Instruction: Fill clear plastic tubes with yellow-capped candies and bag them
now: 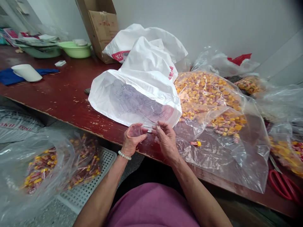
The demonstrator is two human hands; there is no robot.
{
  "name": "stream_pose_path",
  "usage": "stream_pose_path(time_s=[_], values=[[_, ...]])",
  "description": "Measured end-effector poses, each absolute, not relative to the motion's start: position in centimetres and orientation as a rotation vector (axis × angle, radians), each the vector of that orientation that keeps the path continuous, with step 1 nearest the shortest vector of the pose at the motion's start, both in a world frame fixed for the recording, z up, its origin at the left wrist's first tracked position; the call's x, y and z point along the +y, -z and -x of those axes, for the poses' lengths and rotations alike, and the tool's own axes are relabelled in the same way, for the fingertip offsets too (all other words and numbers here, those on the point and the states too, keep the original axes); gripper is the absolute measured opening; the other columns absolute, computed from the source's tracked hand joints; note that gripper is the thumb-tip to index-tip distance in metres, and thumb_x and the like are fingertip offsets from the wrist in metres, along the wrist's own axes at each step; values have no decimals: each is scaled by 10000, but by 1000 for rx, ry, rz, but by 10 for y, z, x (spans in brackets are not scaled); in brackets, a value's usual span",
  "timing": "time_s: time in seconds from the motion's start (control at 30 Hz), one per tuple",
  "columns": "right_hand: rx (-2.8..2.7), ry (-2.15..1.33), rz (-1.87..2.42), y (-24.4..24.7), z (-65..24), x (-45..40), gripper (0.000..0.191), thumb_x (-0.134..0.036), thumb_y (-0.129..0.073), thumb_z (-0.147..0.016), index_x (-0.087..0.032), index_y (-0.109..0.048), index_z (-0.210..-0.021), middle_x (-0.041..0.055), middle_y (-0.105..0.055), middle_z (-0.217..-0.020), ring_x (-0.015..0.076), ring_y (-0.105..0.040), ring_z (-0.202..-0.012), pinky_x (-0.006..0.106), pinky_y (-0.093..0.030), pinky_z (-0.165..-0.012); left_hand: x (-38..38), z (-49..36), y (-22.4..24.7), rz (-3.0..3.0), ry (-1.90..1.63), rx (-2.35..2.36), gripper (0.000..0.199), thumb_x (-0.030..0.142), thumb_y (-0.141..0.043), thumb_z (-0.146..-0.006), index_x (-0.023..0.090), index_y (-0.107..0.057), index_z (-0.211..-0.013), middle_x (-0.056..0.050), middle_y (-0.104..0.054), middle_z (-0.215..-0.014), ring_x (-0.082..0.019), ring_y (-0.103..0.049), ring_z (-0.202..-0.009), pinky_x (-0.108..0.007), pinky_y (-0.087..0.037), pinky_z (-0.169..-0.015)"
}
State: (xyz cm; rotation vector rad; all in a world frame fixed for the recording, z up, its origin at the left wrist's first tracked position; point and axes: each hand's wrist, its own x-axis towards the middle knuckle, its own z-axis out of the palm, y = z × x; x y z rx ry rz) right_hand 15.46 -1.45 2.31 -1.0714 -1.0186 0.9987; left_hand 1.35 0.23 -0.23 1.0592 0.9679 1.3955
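Note:
My left hand [134, 138], with a beaded bracelet at the wrist, is curled round a small clear plastic piece [137, 131] at the table's front edge. Beside it my right hand [166, 138] has its thumb and fingers brought together; something small and transparent seems to be between them, too faint to name. Just beyond both hands lies an open white sack [101, 94] with many clear pieces with dark ring outlines [130, 97] inside. On the right, a clear plastic bag [248, 157] holds many small yellow-capped tubes [203, 88]; one tube [195, 143] lies apart near my right hand.
Red-handled scissors [280, 186] lie at the right edge. A cardboard box [104, 34], green basin [75, 49] and white cup [27, 72] stand on the red table [59, 94]. Below left, bags of tubes [40, 170] rest by a white crate [87, 183].

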Motion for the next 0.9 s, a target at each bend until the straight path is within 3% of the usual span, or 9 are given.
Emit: stream_pose_path(time_s=[0.17, 0.27, 0.47, 0.57, 0.77, 0.9], values=[[-1212, -1084, 1029, -13, -145, -21, 233, -345, -570, -824, -184, -559, -991, 37, -644, -946, 140, -618, -840, 294, -511, -791, -3, -23, -3, -921, -1492, 799, 472, 150, -758, -592, 192, -504, -987, -31, -666, -945, -177, -656, -888, -331, -541, -793], [-1412, -853, 1108, -4, -141, -23, 201, -315, -552, -838, -192, -600, -989, 45, -637, -979, 143, -611, -844, 283, -506, -769, -2, -22, -4, -980, -1513, 831, 493, 153, -772, -572, 190, -499, -980, -31, -645, -975, -185, -652, -911, -353, -540, -823], [-1679, -540, 1215, -6, -147, -31, 243, -184, -501, -842, -196, -598, -1064, 53, -648, -949, 151, -605, -860, 303, -494, -803, 2, -16, -4, -1337, -1445, 1101, 452, 198, -776, -563, 158, -538, -945, -31, -670, -830, -158, -665, -752, -304, -550, -749], [-1800, -371, 1226, -22, -179, -46, 291, -127, -462, -836, -205, -581, -1089, 68, -629, -1009, 157, -591, -927, 302, -492, -822, 4, -17, -2, -1504, -1402, 1183, 418, 203, -761, -574, 159, -555, -935, -35, -674, -821, -160, -667, -736, -278, -549, -707], [-1563, 72, 1687, -24, -296, -70, 231, -120, -413, -825, -191, -625, -882, 64, -615, -876, 186, -575, -846, 353, -480, -768, 7, -23, 4, -1620, -1331, 1158, 395, 179, -741, -581, 173, -557, -931, -17, -671, -787, -153, -659, -702, -254, -540, -663], [-1848, 19, 1770, 2, -337, -70, 229, -184, -467, -842, -187, -630, -1003, 93, -645, -1012, 224, -565, -952, 425, -432, -861, 3, -29, 3, -1578, -1281, 1083, 388, 187, -728, -595, 173, -549, -939, -34, -662, -816, -167, -660, -731, -266, -546, -658]])
